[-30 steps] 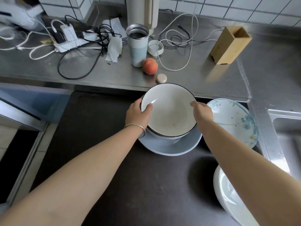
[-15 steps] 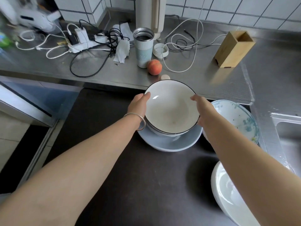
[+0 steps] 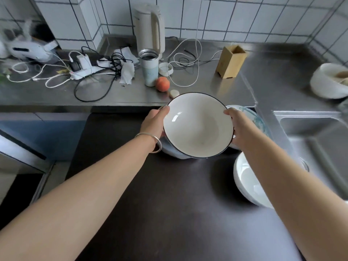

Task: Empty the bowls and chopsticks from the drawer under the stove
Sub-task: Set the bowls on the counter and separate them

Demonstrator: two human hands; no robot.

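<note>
Bowl (image 3: 198, 127) tilted toward camera, both hands gripping

Soft, even daylight fills the scene, leaving faint sheen on the steel counter (image 3: 267, 80) and a small white glint inside the black-rimmed bowl (image 3: 197, 125). A diffuse shadow sits on the dark stove top (image 3: 169, 204) beside the white bowl (image 3: 248, 183). The wide lens bows the wall tiles (image 3: 235, 17) toward the edges, and the far left corner is smeared and soft.
</note>
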